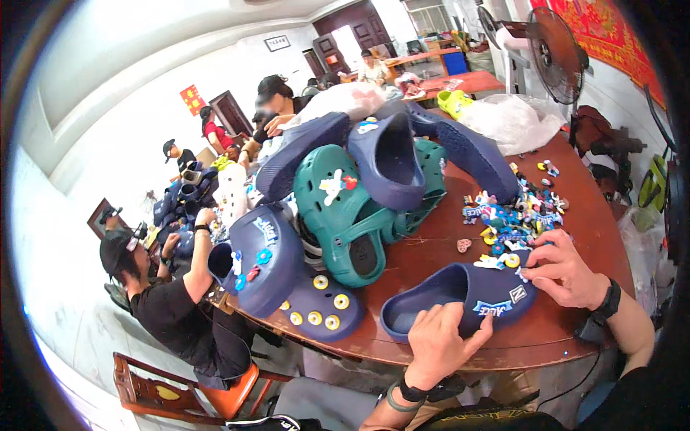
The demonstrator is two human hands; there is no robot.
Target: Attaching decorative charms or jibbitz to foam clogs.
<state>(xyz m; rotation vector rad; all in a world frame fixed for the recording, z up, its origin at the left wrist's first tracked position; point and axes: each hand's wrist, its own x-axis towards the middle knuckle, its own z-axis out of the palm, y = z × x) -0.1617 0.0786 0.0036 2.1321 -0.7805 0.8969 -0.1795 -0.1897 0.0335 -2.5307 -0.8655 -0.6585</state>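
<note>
A navy clog (pixel 471 291) lies at the table's near edge, toe to the right. My left hand (pixel 440 334) grips it by the side of its opening, fingers over the rim and thumb on the outside. At the toe, my right hand (pixel 568 271) has thumb and fingers pinched together at a small white shoe charm (pixel 522 276), partly hidden by the fingertips. A blue-and-white banner charm (pixel 494 309) and a square black-and-white charm (pixel 518 293) sit on the clog's upper. Just beyond the toe lies a pile of mixed charms (pixel 514 212).
Teal clogs (pixel 327 187) and navy clogs (pixel 392 161) are heaped left of centre. A navy clog with round yellow-and-white charms (pixel 327 309) lies by the left edge. A seated co-worker (pixel 176 309) works at left. Behind are a plastic bag (pixel 514 122) and a fan (pixel 553 54).
</note>
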